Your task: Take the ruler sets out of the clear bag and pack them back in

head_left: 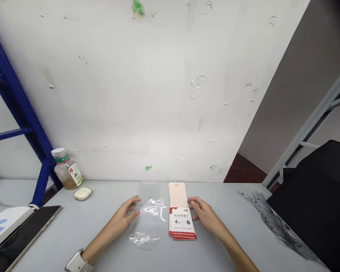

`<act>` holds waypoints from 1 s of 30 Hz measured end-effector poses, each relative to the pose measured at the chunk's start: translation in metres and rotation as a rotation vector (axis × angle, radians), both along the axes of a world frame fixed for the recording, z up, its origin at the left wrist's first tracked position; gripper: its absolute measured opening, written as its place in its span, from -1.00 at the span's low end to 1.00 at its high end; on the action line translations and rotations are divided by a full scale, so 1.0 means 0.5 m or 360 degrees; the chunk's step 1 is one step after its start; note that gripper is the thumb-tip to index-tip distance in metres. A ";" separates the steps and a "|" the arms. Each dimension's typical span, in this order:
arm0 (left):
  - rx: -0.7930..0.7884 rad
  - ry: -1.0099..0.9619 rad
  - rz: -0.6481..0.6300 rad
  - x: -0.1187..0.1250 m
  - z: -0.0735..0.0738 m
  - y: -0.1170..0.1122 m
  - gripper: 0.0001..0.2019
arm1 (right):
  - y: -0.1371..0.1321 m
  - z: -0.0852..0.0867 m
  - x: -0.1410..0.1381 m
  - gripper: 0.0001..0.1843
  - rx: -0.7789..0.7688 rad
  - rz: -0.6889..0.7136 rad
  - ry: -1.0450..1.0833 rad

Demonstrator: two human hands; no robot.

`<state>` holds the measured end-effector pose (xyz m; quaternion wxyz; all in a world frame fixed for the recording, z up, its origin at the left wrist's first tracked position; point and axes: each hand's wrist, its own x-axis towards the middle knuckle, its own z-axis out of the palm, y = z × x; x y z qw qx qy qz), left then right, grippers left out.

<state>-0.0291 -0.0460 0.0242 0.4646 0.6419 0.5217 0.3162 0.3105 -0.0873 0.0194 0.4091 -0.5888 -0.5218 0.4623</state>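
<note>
A clear plastic bag (150,223) lies flat on the desk, its surface catching light. Beside it on the right is a small stack of long pale-pink and white cards (179,194) with red bands and printed Chinese text, slightly fanned at the near end. My left hand (127,211) rests at the bag's left edge, thumb and fingers apart. At the stack's right edge is my right hand (201,211), fingers loosely curved and apart, the fingertips close to or touching the cards. Neither hand grips anything that I can see.
On the left of the grey desk (110,260) are a jar with a white lid (68,170), a cream oval case (83,193), a phone or tablet (28,236) and a white box (10,224). A black item (314,204) covers the right side. A wall (147,94) stands behind.
</note>
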 end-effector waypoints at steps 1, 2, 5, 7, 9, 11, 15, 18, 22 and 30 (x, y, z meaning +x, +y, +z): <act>0.0000 -0.0018 -0.0018 0.005 -0.001 -0.003 -0.46 | 0.000 0.000 -0.003 -0.59 0.0001 0.0020 0.0034; -0.0003 -0.0034 -0.0037 0.010 -0.001 -0.005 -0.46 | 0.000 0.001 -0.005 -0.60 0.0004 0.0049 0.0072; -0.0022 -0.0051 -0.0081 0.021 0.009 -0.015 -0.47 | -0.001 0.003 -0.013 -0.61 0.0017 0.0123 0.0149; -0.0024 -0.0031 -0.0099 0.024 0.018 -0.021 -0.48 | -0.001 0.003 -0.018 -0.58 0.0021 0.0148 0.0155; 0.0002 -0.0006 -0.0116 0.025 0.022 -0.022 -0.50 | 0.000 0.000 -0.023 -0.55 0.0040 0.0165 0.0154; 0.0064 0.0009 -0.0143 0.024 0.019 -0.021 -0.54 | 0.001 -0.003 -0.028 -0.55 0.0057 0.0160 0.0142; 0.0249 0.0136 -0.0167 0.025 0.001 -0.018 -0.64 | -0.002 -0.002 -0.034 -0.58 0.0073 0.0136 0.0049; 0.0444 0.0390 -0.0171 0.030 -0.005 -0.027 -0.68 | -0.008 0.006 -0.040 -0.55 0.0106 0.0156 -0.0034; 0.0643 0.0726 -0.0258 0.034 0.014 -0.054 -0.65 | -0.031 0.003 -0.053 -0.48 0.0170 0.0058 -0.0462; 0.0895 0.1089 -0.0100 -0.003 -0.018 -0.143 -0.52 | -0.104 -0.086 -0.062 -0.37 0.0404 0.0169 -0.1150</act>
